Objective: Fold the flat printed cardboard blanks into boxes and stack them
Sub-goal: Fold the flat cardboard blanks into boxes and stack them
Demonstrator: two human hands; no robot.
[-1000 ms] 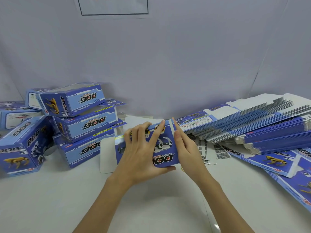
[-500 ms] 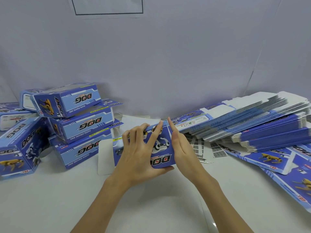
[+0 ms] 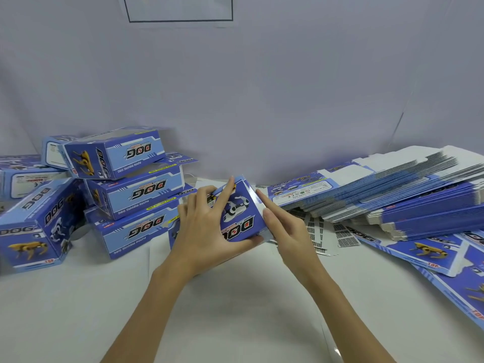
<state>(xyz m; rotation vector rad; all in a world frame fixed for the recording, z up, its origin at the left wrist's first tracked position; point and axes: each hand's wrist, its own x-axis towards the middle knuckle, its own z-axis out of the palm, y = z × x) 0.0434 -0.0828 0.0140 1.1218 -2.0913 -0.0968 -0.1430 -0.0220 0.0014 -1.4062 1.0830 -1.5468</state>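
Gripping the half-formed blue printed cardboard box (image 3: 235, 216) left-handed (image 3: 207, 226), pressing its side flap squarely with flat right fingers (image 3: 264, 199) (creases first).

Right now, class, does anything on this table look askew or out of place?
Yes. The stack of folded boxes on the left is uneven: the top box sits skewed across the ones below. Beside it, another box stands tilted. Loose barcode strips lie scattered under the pile of flat blanks.
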